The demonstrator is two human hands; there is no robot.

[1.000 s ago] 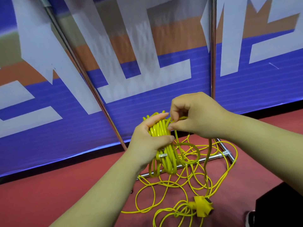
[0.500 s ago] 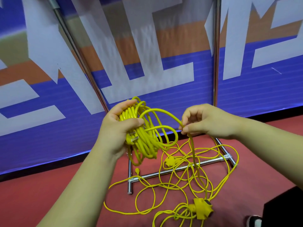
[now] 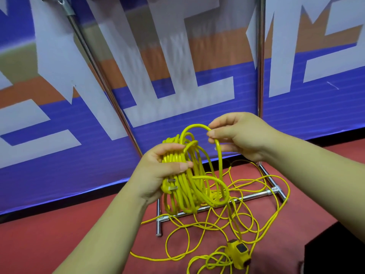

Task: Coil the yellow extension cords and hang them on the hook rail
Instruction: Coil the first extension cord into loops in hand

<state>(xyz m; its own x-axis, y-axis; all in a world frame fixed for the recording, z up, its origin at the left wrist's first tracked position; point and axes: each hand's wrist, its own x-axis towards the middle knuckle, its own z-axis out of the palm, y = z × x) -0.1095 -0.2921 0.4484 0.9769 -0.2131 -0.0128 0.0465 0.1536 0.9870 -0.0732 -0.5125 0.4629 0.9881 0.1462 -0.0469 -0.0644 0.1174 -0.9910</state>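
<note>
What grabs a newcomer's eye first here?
A coiled bundle of bright yellow extension cord at centre frame, gripped by the left hand, while the right hand pinches a single yellow loop just above it. Below, loose yellow cord sprawls tangled over the red floor to a yellow cube socket block at lower right.

Left hand (image 3: 156, 175): bare, short nails, forearm uncovered, at 7 o'clock.
Right hand (image 3: 246, 135): bare, short nails, forearm uncovered, at 3 o'clock.
Dark cloth (image 3: 335, 250): black, at 5 o'clock, possibly a trouser leg.
</note>
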